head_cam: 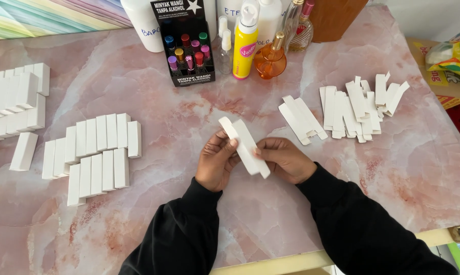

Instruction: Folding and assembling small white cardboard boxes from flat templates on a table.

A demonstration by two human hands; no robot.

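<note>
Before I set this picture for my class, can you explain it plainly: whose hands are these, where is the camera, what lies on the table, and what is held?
One camera, worn on a person's head, looks down at their own hands. The left hand and right hand together hold a flat white carton blank over a pink marble-patterned table. At left lie rows of folded white boxes; at right, a pile of unfolded blanks. Behind stand a black display box of small vials, a yellow spray bottle and an orange perfume bottle.
</note>
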